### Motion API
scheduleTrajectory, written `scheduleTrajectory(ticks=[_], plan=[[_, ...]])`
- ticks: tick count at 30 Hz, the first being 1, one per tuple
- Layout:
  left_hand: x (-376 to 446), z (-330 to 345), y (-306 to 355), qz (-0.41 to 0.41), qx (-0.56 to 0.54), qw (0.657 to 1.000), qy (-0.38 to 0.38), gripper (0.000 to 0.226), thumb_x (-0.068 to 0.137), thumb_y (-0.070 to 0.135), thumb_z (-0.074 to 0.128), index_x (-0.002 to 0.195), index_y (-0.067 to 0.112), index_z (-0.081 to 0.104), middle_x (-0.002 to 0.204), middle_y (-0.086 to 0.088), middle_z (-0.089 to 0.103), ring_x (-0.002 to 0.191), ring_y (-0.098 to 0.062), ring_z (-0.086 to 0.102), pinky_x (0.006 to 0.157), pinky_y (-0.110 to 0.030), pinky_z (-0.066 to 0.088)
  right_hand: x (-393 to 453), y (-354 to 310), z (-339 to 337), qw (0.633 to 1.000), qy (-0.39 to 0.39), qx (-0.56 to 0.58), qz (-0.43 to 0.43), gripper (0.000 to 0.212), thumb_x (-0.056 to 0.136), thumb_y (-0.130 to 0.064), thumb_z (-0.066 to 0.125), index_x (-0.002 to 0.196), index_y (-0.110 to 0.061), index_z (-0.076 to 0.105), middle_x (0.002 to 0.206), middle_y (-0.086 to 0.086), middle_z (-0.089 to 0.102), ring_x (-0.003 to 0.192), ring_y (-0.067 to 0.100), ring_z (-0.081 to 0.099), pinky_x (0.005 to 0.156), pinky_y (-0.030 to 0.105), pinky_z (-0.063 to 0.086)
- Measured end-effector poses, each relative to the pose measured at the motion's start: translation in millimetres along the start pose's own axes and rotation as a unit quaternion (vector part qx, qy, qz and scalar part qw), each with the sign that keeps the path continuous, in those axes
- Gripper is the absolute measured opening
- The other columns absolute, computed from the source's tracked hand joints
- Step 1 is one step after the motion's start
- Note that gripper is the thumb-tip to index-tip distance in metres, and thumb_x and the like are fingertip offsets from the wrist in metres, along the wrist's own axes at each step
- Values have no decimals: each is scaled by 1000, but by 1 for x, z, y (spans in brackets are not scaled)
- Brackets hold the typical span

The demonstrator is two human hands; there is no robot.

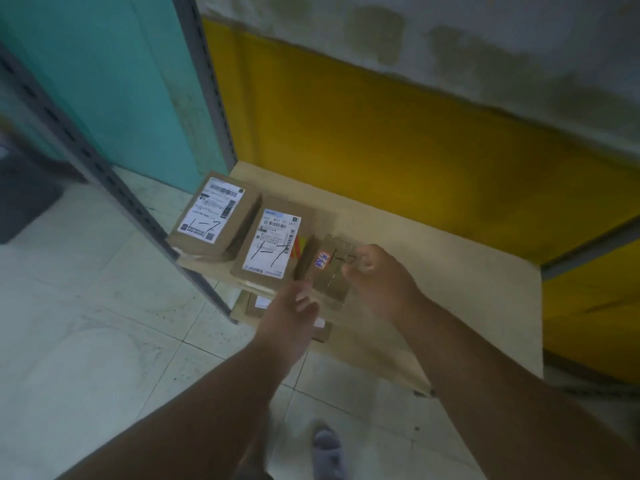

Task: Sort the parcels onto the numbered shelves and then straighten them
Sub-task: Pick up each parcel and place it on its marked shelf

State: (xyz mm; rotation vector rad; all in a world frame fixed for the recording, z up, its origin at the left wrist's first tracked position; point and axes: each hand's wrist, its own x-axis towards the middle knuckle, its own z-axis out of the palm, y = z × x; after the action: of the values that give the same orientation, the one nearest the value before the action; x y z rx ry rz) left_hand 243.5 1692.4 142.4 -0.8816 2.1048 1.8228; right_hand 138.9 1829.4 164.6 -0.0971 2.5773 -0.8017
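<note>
A parcel storeroom, seen from where I stand. Evidence: slotted grey steel racking uprights (104,174); a plain board shelf (467,271) carrying labelled cardboard parcels (273,244) hand-marked "1-7"; further parcels on the lower shelf (249,306); bare pale floor tiles (86,323); stained yellow-and-grey wall (381,133).

Three brown cardboard parcels lie flat in a row on the tan shelf board (450,258). Far-left parcel (214,214): white label, "1-7" handwritten. Middle parcel (273,242), at its 4 o'clock: same marking, red-yellow sticker. Small parcel (329,268), at 3 o'clock of the middle one: pink tag, tilted.
</note>
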Motion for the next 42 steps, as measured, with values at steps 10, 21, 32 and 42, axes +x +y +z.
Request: scheduleTrajectory(ticks=[10,21,32,42], plan=[[-131,-103,-64,40,136,967,212,27,98,11,56,119,28,61,118,7,61,99,-8,58,87,-20,42,-134,-107,10,947,-119,-38,-295,44,95,-45,59,136,-32,49,138,-5,51,123,13,51,101,39,47],[-211,-318,-152,8,177,891,417,34,91,21,68,125,21,62,115,2,64,103,-17,61,90,-32,49,-215,-324,143,825,-150,-109,-534,50,94,-44,60,140,-29,47,137,-7,47,119,10,50,85,18,32],[-182,-519,-151,-24,302,871,388,41,95,36,60,134,27,55,131,4,58,119,-19,54,99,-36,48,-194,-500,236,804,-113,-104,-575,56,94,-48,58,144,-31,41,145,-9,42,129,11,44,95,20,34],[-72,-706,-124,-76,288,858,419,43,94,44,58,134,29,54,133,5,58,118,-19,56,98,-38,49,-80,-707,337,783,-142,-108,-596,50,92,-47,61,137,-28,49,134,-5,51,121,17,49,98,39,49]])
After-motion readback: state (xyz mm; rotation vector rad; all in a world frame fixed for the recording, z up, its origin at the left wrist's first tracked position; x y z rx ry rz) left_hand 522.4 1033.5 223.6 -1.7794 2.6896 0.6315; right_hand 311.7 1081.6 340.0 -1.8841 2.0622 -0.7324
